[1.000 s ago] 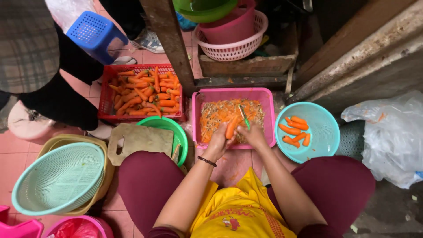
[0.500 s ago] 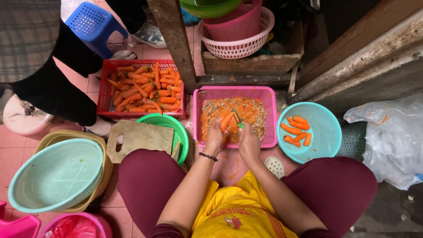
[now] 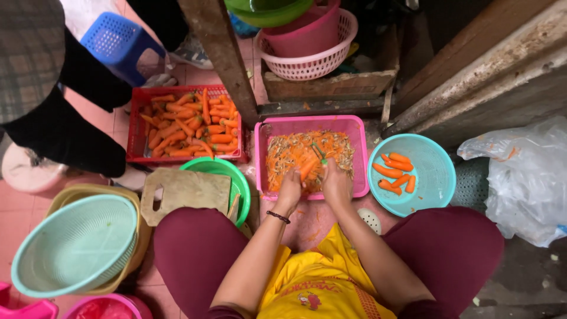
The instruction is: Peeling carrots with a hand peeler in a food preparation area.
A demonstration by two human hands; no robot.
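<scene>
Left hand (image 3: 290, 188) grip closed on a carrot (image 3: 308, 169); right hand (image 3: 335, 180) grip closed on green peeler (image 3: 319, 152), both over pink tub (image 3: 359, 155) of peelings. Step: peeling, mid-carrot. Peeled carrots lie in teal basket (image 3: 435, 181), right; unpeeled in red crate (image 3: 137, 133), left.

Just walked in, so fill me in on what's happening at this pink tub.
A seated person is peeling a carrot over a pink tub full of orange peelings. The left hand holds the carrot; the right hand works a green-handled peeler along it. Peeled carrots lie in a teal bowl on the right. A red crate of more carrots stands to the left, with another person standing beside it.
</scene>
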